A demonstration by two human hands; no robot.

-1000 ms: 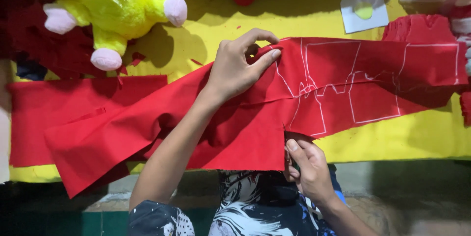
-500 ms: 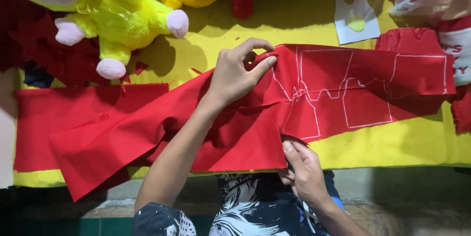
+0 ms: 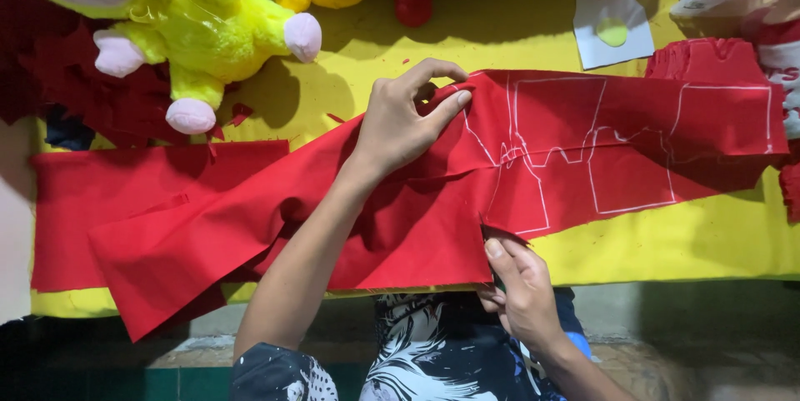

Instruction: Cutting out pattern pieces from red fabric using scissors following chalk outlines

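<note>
Toy-sewing workshop (plush toys (image 3: 208,26), chalk-marked cloth (image 3: 583,151))

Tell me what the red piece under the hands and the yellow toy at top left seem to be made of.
The red cloth looks like thin woven fabric, matte: it folds softly, its edges are cut raw, and it carries white chalk-like lines. The yellow toy looks like fuzzy plush with pale pink paw ends, probably stuffed.

Left hand (image 3: 408,122) shifted slightly toward far edge of red cloth (image 3: 400,218); its grip now pinches fold at top edge. Right hand (image 3: 521,288) moved along near edge, thumb now at cut beside chalk outline (image 3: 583,151). Cloth pulled a little leftward; chalk lines sit closer to left hand.
</note>
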